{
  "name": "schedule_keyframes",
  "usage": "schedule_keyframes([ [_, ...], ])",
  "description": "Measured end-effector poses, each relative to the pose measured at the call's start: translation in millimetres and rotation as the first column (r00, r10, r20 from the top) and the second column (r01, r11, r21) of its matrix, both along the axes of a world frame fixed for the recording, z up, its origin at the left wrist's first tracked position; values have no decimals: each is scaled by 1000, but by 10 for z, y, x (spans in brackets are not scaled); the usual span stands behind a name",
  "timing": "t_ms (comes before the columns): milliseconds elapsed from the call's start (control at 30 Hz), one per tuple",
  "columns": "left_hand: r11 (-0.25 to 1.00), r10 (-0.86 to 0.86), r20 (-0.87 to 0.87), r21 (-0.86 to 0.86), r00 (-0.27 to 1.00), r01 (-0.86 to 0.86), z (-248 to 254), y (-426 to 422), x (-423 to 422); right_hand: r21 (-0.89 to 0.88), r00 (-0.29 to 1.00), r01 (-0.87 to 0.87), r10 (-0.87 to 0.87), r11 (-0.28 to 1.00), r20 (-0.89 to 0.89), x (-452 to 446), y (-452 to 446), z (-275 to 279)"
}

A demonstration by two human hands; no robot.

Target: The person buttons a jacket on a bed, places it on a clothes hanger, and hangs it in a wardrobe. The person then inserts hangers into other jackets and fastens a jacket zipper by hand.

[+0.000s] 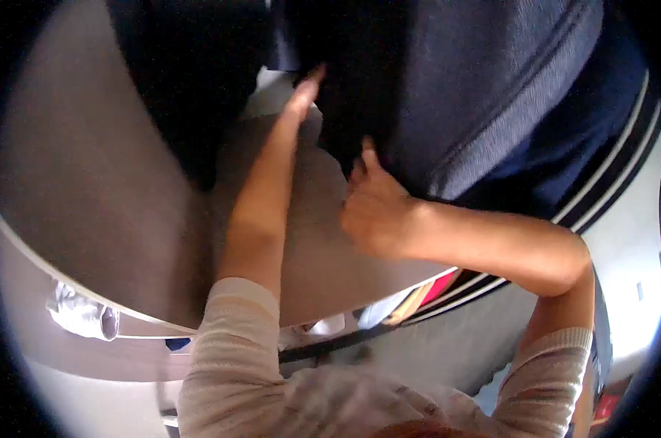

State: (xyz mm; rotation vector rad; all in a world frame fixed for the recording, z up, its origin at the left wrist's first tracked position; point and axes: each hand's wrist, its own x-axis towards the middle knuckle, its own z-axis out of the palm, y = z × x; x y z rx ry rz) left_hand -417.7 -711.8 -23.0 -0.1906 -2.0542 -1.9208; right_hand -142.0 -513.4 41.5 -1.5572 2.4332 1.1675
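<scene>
Dark clothes hang in front of me inside a wardrobe. My left hand is blurred, with its fingers stretched up along the edge of a black garment; the fingertips are partly lost against the dark cloth. Lower and to the right, my right hand is at the bottom edge of the same black garment. One finger points up over the cloth while the others curl in at its edge. A grey ribbed garment hangs just right of my hands. Behind my left hand a pale piece of cloth or paper shows.
More black clothing hangs at left and a navy garment at right. A brown-grey wardrobe panel lies behind and below. Beneath its pale edge are a white crumpled item and several folded coloured items.
</scene>
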Motion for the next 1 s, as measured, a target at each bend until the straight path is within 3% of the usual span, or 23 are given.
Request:
schedule_keyframes([
  [67,996,35,117,80,993,-45,253,236,698,-38,993,-114,113,993,-28,17,121,24],
  [133,986,-8,133,165,991,-14,115,135,484,-17,983,-180,179,984,-35,32,154,82],
  [200,968,-60,141,251,988,23,-164,-108,42,-112,960,-278,276,954,-37,-16,281,-26],
  [267,963,-18,177,268,984,-31,-117,-199,192,-134,944,-327,330,935,-1,24,261,-22],
  [433,926,197,158,296,968,-237,197,-383,657,-484,839,-518,528,705,-129,-120,385,-492],
  [600,841,373,110,379,921,-386,274,-566,1238,-750,761,-388,645,536,68,405,1104,-737],
  [667,811,418,90,413,904,-416,193,-533,1606,-827,729,-116,612,550,305,668,1849,-901],
  [700,799,441,83,418,894,-433,112,-581,1756,-847,742,9,564,532,362,695,2214,-1209],
  [733,782,465,64,439,883,-444,-11,-685,2002,-669,729,199,348,717,590,722,2581,-1427],
  [800,786,444,38,464,895,-409,-261,-905,2477,-589,763,502,-3,634,647,1073,3515,-2200],
  [833,799,398,26,482,917,-361,-396,-1032,2703,-506,699,673,-242,539,673,1388,3949,-2608],
  [900,814,280,24,524,960,-250,-678,-1373,3084,-133,134,990,-464,36,876,2221,4531,-3149],
  [967,781,135,-34,619,990,-85,-939,-1718,3439,-38,-40,993,-618,-112,785,2825,4818,-3575],
  [1000,708,-38,-113,698,993,107,-1109,-1886,3633,58,-183,975,-625,-215,759,3148,4808,-3702],
])
